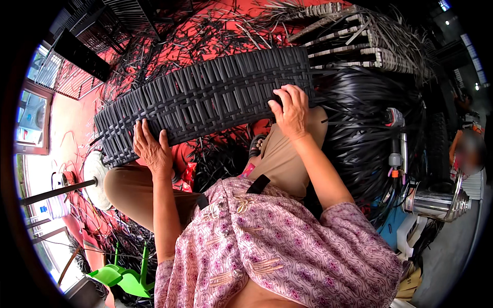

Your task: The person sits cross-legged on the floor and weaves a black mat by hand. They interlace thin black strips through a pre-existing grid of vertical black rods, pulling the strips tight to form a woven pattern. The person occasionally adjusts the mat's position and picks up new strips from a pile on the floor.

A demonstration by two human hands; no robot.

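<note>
A long woven panel (205,97) of dark flat strips lies slanted across my knees, its right end farther from me. My left hand (154,149) rests at the panel's near edge toward its left end. The left fingers are stretched out over the weave, and the thumb stands apart. Near the panel's right end, my right hand (291,114) has its fingers bent against the weave and its thumb pointing left. The panel's underside is hidden. To the right of that hand hangs a thick bundle of loose black strips (354,113).
Cut strips litter the red floor (221,33). Behind the bundle stands a partly woven grey frame (354,51). A power tool (394,120) and a metal pot (429,199) are at the right. Green dustpans (126,277) lie lower left, near a white round stand fan part (97,182).
</note>
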